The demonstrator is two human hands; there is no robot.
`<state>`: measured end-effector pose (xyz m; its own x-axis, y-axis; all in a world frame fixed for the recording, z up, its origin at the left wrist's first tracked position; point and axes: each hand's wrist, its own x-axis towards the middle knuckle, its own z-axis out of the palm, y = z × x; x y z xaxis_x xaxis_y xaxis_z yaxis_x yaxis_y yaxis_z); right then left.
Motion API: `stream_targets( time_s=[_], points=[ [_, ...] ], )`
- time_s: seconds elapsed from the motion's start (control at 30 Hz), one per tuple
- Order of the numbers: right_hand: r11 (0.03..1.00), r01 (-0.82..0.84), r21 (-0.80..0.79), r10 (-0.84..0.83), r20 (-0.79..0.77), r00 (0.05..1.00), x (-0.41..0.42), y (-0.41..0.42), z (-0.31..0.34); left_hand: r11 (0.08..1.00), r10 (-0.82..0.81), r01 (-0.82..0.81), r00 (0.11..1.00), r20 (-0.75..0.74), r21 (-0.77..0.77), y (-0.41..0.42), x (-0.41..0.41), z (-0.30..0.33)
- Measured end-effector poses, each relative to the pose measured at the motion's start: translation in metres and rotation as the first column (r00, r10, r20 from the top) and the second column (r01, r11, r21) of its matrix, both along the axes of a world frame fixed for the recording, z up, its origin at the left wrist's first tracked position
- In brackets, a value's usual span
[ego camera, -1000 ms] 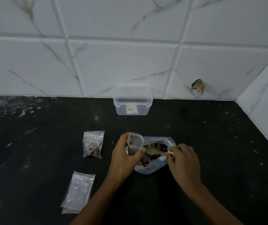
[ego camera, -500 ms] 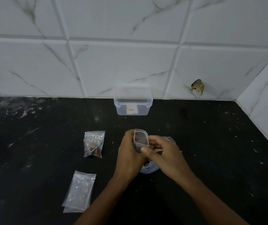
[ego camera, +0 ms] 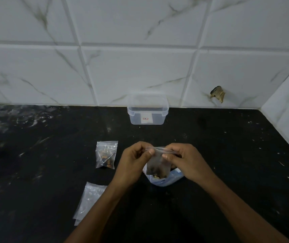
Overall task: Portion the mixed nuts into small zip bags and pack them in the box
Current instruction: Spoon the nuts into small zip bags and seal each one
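Mixed nuts sit in a large clear plastic bag with a blue tint [ego camera: 164,179] on the black speckled stone surface [ego camera: 227,155], mostly hidden behind the hands. Above it, a small clear zip bag [ego camera: 157,163] hangs upright with dark nuts showing at its bottom — the left hand [ego camera: 133,160] pinches the left end of its zip strip between thumb and curled fingers, and the right hand [ego camera: 185,158] pinches the right end the same way. Left of the hands lies a filled small zip bag of nuts [ego camera: 106,154], flat on the surface. Nearer the person, beside the left forearm, lies a stack of empty clear zip bags [ego camera: 89,200]. A clear rectangular plastic box with a white label [ego camera: 147,111] stands open against the white marble-veined tiled wall [ego camera: 140,67], well apart from the hands — whether anything is inside cannot be told.
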<state>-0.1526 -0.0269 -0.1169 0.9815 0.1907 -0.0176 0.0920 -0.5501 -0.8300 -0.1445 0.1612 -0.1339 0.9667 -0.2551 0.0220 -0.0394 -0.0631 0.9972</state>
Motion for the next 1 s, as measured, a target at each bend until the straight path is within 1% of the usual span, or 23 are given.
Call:
stream_targets(
  time_s=[0.1,0.17,0.3,0.47,0.53,0.6,0.73,0.87,0.9,1.0],
  points=[
    [0.999,-0.039,0.038,0.039,0.011,0.999,0.002,0.007,0.000,0.999,0.037,-0.037,0.999,0.017,-0.015,0.002,-0.001,0.001],
    [0.999,-0.030,0.045,0.028,0.046,0.999,0.002,0.012,-0.001,0.998,0.054,-0.054,0.998,0.020,-0.015,0.004,-0.001,0.000],
    [1.000,-0.018,0.000,0.018,0.115,0.993,0.001,0.021,-0.005,0.998,0.057,-0.056,0.998,-0.018,0.013,0.010,-0.003,0.002],
    [0.999,-0.039,0.017,0.037,0.091,0.995,0.005,0.030,-0.013,0.981,0.044,-0.049,0.998,0.033,0.190,0.022,-0.002,-0.003],
    [0.997,-0.030,0.071,0.026,0.063,0.998,0.005,0.033,-0.014,0.977,0.060,-0.066,0.998,0.038,0.203,0.027,-0.002,-0.005],
    [0.993,-0.022,0.115,0.020,0.024,1.000,0.004,0.036,-0.014,0.977,0.078,-0.079,0.997,0.012,0.196,0.033,-0.002,-0.006],
    [0.997,0.006,0.079,-0.007,0.006,1.000,0.007,0.042,-0.017,0.972,0.058,-0.054,0.998,-0.011,0.230,0.047,0.001,-0.010],
    [0.992,0.041,0.122,-0.035,-0.049,0.998,0.009,0.046,-0.018,0.949,0.099,-0.102,0.995,0.024,0.299,0.059,0.006,-0.014],
    [0.992,0.043,0.115,-0.038,-0.044,0.998,0.009,0.046,-0.018,0.944,0.101,-0.106,0.994,0.033,0.312,0.061,0.007,-0.015],
    [0.998,0.060,0.014,-0.061,0.020,0.998,0.010,0.049,-0.019,0.937,0.096,-0.106,0.994,0.047,0.334,0.064,0.008,-0.018]
  ],
)
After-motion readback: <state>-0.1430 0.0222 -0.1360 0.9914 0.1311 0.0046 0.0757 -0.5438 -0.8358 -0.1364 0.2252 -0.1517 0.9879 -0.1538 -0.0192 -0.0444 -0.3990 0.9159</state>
